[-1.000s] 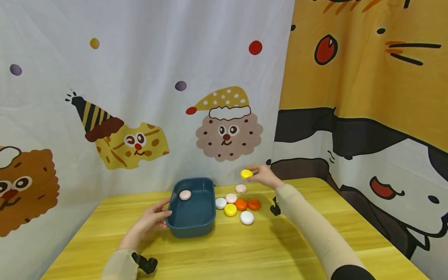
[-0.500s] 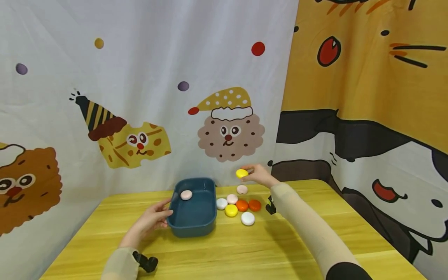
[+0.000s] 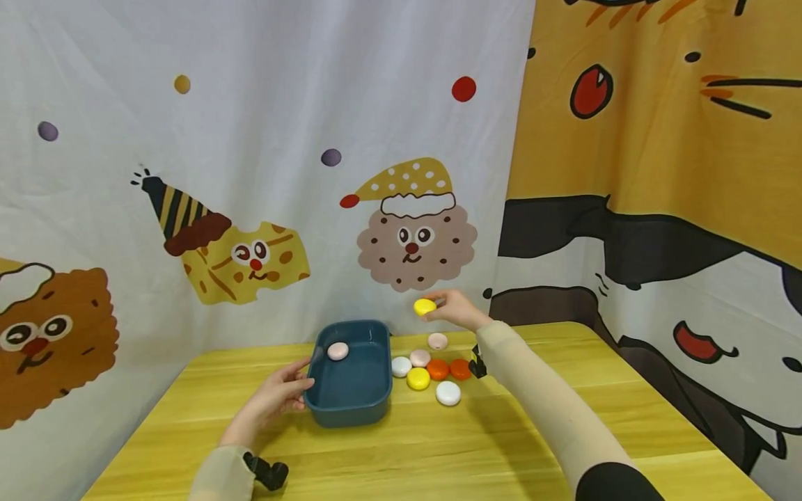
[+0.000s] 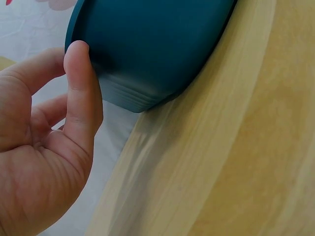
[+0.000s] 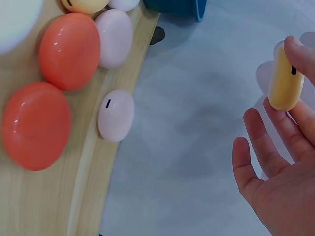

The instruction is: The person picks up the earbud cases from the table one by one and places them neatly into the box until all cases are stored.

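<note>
In the head view my left hand (image 3: 276,396) grips the left rim of a deep teal rectangular bin (image 3: 351,400), thumb and fingers on either side of its wall. Inside the bin lies one pale pink disc (image 3: 337,351). My right hand (image 3: 460,311) is raised over the far side of the table, right of the bin, pinching a glossy yellow rounded disc (image 3: 425,307). The right wrist view shows a small black slot in this yellow disc (image 5: 284,83), held between thumb and fingertips while the other fingers spread loosely.
Right of the bin, the wooden table (image 3: 401,459) bears a cluster of similar discs: a yellow one (image 3: 418,378), orange ones (image 3: 438,369), a white one (image 3: 447,394) and pale pink ones (image 3: 437,341). A printed curtain (image 3: 276,139) hangs behind the table.
My right hand has moved left with the yellow disc, closer to the bin. The left hand keeps its grip on the rim, and the camera view has shifted slightly.
</note>
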`<state>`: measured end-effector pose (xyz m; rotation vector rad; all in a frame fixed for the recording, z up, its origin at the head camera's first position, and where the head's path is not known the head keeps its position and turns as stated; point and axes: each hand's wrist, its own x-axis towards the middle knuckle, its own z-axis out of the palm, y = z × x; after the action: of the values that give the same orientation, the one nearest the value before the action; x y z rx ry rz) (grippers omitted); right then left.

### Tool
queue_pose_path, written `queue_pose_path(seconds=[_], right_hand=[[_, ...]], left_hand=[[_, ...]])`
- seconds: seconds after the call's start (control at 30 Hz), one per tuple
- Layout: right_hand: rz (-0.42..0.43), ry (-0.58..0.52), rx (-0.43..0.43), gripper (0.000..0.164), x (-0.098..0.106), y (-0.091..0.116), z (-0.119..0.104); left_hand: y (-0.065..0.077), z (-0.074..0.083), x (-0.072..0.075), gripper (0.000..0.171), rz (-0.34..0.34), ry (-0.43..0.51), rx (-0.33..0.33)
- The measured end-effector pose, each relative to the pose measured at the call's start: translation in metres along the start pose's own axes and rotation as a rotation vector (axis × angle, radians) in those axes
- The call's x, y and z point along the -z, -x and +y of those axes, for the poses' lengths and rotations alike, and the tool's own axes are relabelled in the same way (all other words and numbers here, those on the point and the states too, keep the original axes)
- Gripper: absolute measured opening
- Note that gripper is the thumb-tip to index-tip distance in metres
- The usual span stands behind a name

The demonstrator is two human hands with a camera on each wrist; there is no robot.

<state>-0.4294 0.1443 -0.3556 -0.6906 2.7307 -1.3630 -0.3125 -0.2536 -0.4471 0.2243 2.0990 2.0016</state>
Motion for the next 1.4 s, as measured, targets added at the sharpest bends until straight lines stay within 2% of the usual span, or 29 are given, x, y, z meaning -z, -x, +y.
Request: queue_pose_path(seconds=[0.23,0.47,0.7,0.97,1.17,1.4], right_hand=[[-0.004,0.019,0.026,0.054,-0.003,-0.009,-0.01],[-0.035,0.03,0.046,0.052,-0.01,-0.015,-0.022],[-0.057,0.03,0.072,0.054,-0.017,-0.019,-0.038],[-0.06,0.038,0.1,0.052,-0.035,-0.028,-0.05],[-0.099,0.042,0.101,0.053,-0.048,-0.033,-0.054],[-0.104,0.063,0.095,0.056,-0.061,-0.036,-0.054]], left_hand=[[-0.001,0.001,0.001,0.068,0.021,0.004,0.01],[0.0,0.003,0.0,0.065,-0.004,0.005,0.008],[-0.001,0.003,0.0,0.065,0.008,0.008,0.015],[0.0,0.007,0.001,0.064,0.026,0.006,0.02],[-0.003,0.005,0.001,0.064,0.024,0.003,0.015],[-0.003,0.001,0.0,0.064,0.026,-0.003,0.013]])
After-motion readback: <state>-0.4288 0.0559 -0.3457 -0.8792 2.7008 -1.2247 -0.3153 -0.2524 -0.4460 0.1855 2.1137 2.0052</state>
